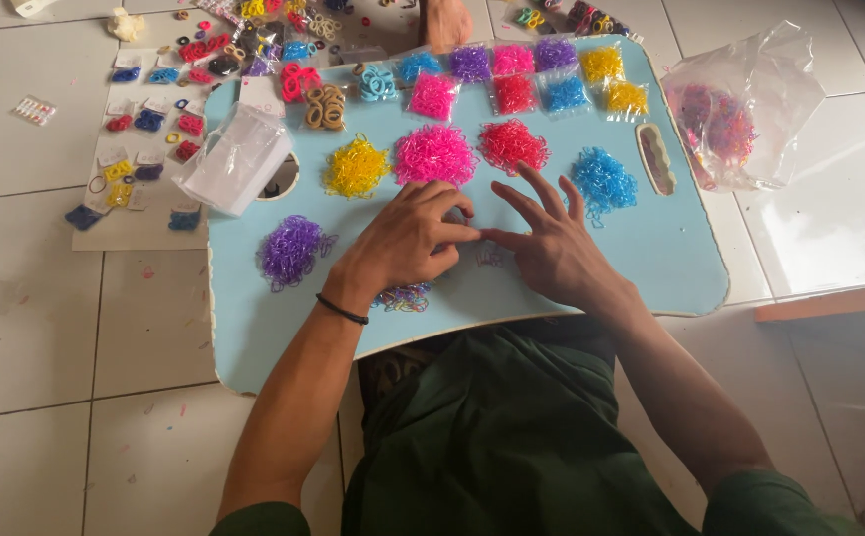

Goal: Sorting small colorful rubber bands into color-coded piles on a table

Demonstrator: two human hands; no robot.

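Note:
My left hand (408,238) and my right hand (549,243) meet at the middle of a light blue lap tray (651,248), fingertips pinched together on something small that I cannot make out. Piles of tiny rubber bands lie around them: purple (291,248), yellow (357,167), pink (435,154), red (512,145) and blue (603,180). A small mixed-colour heap (405,296) sits under my left wrist. Filled little bags of bands (532,77) line the tray's far edge.
A stack of clear small bags (234,159) leans at the tray's left. A large plastic bag of mixed bands (735,114) lies on the white tiles at right. Carded hair ties (149,124) cover paper on the floor at the far left.

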